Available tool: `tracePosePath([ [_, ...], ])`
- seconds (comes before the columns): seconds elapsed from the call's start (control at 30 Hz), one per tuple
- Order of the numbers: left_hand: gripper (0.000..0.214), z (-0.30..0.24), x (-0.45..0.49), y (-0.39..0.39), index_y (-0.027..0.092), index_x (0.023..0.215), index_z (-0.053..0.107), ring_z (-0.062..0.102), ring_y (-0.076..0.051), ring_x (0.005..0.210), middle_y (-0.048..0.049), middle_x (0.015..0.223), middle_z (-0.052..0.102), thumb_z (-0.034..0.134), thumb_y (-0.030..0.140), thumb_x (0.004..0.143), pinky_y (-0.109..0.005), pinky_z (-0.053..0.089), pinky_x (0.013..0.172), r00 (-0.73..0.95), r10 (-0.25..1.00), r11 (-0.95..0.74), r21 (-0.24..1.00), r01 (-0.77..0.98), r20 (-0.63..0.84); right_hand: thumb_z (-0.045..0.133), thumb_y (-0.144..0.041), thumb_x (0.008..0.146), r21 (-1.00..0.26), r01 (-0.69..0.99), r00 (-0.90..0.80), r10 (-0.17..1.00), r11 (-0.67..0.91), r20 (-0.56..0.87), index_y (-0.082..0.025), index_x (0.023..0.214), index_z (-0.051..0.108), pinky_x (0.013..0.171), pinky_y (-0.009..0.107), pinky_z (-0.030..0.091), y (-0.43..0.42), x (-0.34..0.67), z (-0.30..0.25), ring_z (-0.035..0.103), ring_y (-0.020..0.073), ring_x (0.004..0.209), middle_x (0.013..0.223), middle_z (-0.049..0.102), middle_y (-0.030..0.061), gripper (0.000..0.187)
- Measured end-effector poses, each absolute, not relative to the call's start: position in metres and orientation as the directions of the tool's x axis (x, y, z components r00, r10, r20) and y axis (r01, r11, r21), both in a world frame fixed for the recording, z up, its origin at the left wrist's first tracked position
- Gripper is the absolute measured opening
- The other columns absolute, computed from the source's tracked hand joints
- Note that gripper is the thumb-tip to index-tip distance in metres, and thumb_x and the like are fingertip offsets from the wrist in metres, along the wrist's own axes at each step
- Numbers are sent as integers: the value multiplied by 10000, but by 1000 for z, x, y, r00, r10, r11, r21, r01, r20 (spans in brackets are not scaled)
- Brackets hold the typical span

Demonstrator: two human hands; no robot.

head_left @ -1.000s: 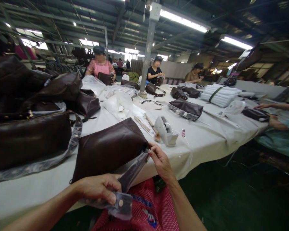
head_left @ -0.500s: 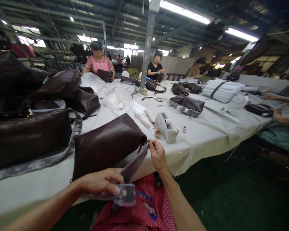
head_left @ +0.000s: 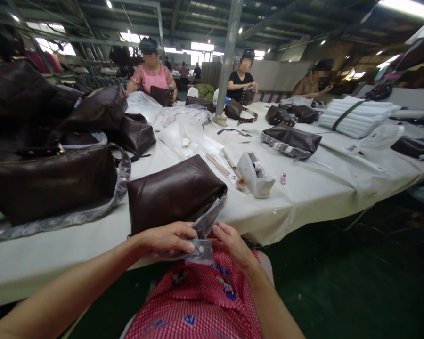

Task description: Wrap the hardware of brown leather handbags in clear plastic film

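A white-covered table (head_left: pixel 314 200) spans the scene. At its near edge lies a dark brown bag (head_left: pixel 173 193). A plastic-wrapped strap (head_left: pixel 211 215) at the bag's right end is clamped in the left hand (head_left: pixel 172 237); whether the right hand (head_left: pixel 233 242), just beside, grips it cannot be told.

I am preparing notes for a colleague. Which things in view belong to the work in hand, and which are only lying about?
Work in hand:
plastic-wrapped strap, held by the left hand, right hand close beside it
dark brown bag just beyond

Apparently only lying about:
tape dispenser
small pink object
banded white stack
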State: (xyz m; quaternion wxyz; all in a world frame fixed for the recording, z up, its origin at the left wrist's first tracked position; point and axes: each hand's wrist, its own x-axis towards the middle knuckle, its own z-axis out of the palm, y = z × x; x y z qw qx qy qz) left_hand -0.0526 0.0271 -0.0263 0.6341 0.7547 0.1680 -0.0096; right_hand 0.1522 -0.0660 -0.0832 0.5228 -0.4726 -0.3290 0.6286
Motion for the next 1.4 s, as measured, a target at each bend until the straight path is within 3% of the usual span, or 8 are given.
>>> tracePosePath([
  [0.13, 409, -27, -50, 28, 162, 748, 635, 485, -129, 733, -22, 929, 484, 620, 571, 764, -203, 414, 567, 945, 246, -186, 947, 263, -214, 771, -507, 652, -844, -481, 17, 960, -236, -278, -161, 851, 697, 589, 268, 466, -63, 120, -82, 599, 144, 604, 736, 711, 23, 405],
  [0.23, 387, -18, -50, 29, 166, 730, 637, 509, -174, 854, -34, 953, 506, 622, 551, 771, -224, 445, 655, 953, 246, -249, 939, 239, -178, 807, -503, 594, -879, -441, 136, 955, -181, -264, -157, 759, 702, 570, 259, 449, -51, 126, -82, 564, 123, 552, 681, 703, 11, 397],
  [0.4, 289, 12, -52, 31, 162, 811, 663, 533, -187, 942, -61, 1396, 358, 607, 445, 800, -181, 418, 526, 912, 357, -213, 933, 290, -202, 850, -473, 542, -898, -431, 365, 892, -92, -267, -176, 661, 651, 490, 206, 408, -43, 174, -70, 544, 93, 491, 578, 670, -19, 377],
  [0.57, 244, 15, -44, 30, 169, 892, 664, 467, -77, 595, -31, 965, 583, 611, 380, 781, -162, 340, 431, 769, 592, -85, 929, 359, -243, 879, -403, 531, -730, -665, 216, 895, -157, -389, -202, 789, 664, 449, 207, 458, -49, 190, -57, 564, 93, 456, 643, 703, -27, 391],
  [0.77, 349, 13, -48, 31, 185, 1050, 626, 302, -53, 370, 71, 546, 417, 567, 441, 819, -144, 223, 308, 703, 604, 80, 907, 414, -375, 882, -410, 515, -741, -649, 213, 894, -171, -393, -182, 765, 656, 426, 196, 420, -55, 175, -61, 543, 91, 446, 610, 681, -29, 407],
  [1.03, 404, 38, -52, 29, 166, 1111, 613, 354, -16, 414, -31, 876, 601, 643, 411, 791, -158, 218, 338, 754, 627, 108, 981, 164, -195, 859, -532, 461, -855, -514, 410, 856, -68, -315, -171, 631, 605, 445, 185, 369, -46, 154, -61, 501, 80, 454, 538, 635, -29, 473],
  [1.2, 354, 34, -44, 32, 163, 1046, 618, 383, -50, 470, 6, 760, 574, 618, 416, 797, -162, 247, 397, 665, 722, 64, 975, 212, -192, 871, -392, 532, -698, -706, 217, 901, -121, -375, -197, 768, 656, 465, 210, 426, -51, 165, -56, 556, 96, 473, 632, 691, -36, 374],
  [1.4, 190, 29, -33, 35, 164, 904, 660, 517, -126, 772, -8, 906, 582, 595, 292, 780, -206, 409, 649, 659, 750, -173, 946, 273, -53, 871, -374, 556, -653, -737, 115, 919, -175, -376, -186, 814, 671, 456, 221, 462, -64, 158, -45, 567, 106, 475, 658, 704, -14, 376],
])
